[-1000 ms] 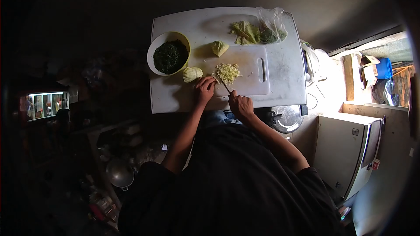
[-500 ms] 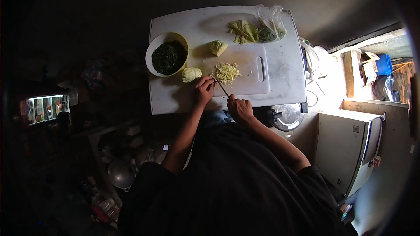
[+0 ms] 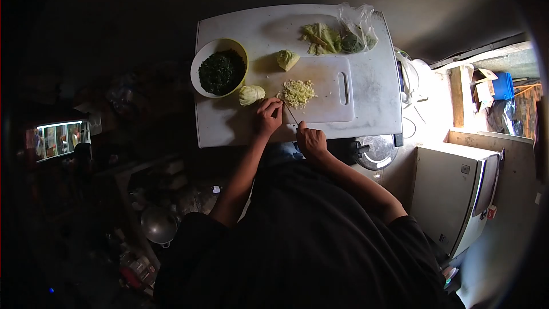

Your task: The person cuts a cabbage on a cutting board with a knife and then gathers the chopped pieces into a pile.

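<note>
A knife (image 3: 291, 114) is gripped by its handle in my right hand (image 3: 311, 141), its thin blade slanting up and left over the white cutting board (image 3: 326, 111). Close to the blade's tip, my left hand (image 3: 269, 117) has its fingers bent and pinched on a small pale piece of cabbage, mostly hidden under them. Chopped cabbage (image 3: 298, 93) lies heaped on the board just beyond the blade. One cabbage chunk (image 3: 251, 95) sits beside my left hand, and another cabbage wedge (image 3: 287, 60) rests at the board's far edge.
On the table (image 3: 372, 100), a bowl (image 3: 198, 80) of chopped dark greens stands at the left. Loose outer leaves (image 3: 321, 38) and a clear plastic bag (image 3: 357, 28) lie at the back right. A round lid (image 3: 377, 153) is below the right corner, with a white fridge (image 3: 449, 189) farther right.
The knife and both hands have shifted only slightly, with the blade still by my left fingertips. The whole view has moved a little; the cabbage pieces stay where they were on the table.
</note>
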The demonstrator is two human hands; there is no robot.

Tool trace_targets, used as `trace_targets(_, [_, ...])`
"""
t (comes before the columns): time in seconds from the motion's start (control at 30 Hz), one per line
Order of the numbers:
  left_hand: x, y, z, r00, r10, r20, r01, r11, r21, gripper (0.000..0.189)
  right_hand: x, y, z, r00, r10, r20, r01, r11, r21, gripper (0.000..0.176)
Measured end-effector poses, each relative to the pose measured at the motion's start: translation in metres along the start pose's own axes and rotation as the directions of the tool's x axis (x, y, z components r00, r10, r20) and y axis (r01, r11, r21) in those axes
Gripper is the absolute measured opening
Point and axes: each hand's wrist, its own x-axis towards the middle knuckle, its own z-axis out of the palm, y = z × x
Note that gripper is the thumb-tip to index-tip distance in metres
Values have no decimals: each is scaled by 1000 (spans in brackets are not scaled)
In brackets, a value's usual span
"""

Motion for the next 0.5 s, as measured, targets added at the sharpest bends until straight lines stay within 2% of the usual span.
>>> trace_targets(0.07, [0, 4, -3, 1000, -10, 8, 10, 1000, 9, 8, 1, -2, 10, 1000, 12, 1, -12, 1000, 10, 14])
trace_targets(0.13, [1, 4, -2, 1000, -10, 6, 9, 1000, 18, 7, 4, -2, 17, 977, -20, -212, 26, 999, 29, 9])
trace_targets(0.17, [1, 5, -2, 1000, -7, 10, 7, 1000, 13, 7, 2, -1, 19, 977, -13, -213, 20, 999, 28, 9])
trace_targets(0.23, [2, 6, -1, 1000, -3, -9, 3, 1000, 7, 6, 3, 2, 12, 999, 44, -13, -43, 997, 72, 8])
trace_targets(0.27, [4, 6, -2, 1000, 3, -10, -3, 1000, 8, 6, 2, 2, 9, 999, 44, -18, -43, 996, 72, 8])
trace_targets(0.33, [3, 6, -4, 1000, -1, 14, 0, 1000, 12, 5, -5, 4, 8, 994, 66, 92, -69, 997, 26, 19])
trace_targets(0.47, [4, 9, -3, 1000, -8, 10, 7, 1000, 9, 5, 1, 4, 18, 1000, 16, 16, -14, 997, -75, 30])
trace_targets(0.5, [3, 8, -2, 1000, -5, 4, 5, 1000, -22, 5, 7, 4, 20, 994, 45, 99, -39, 997, -62, 33])
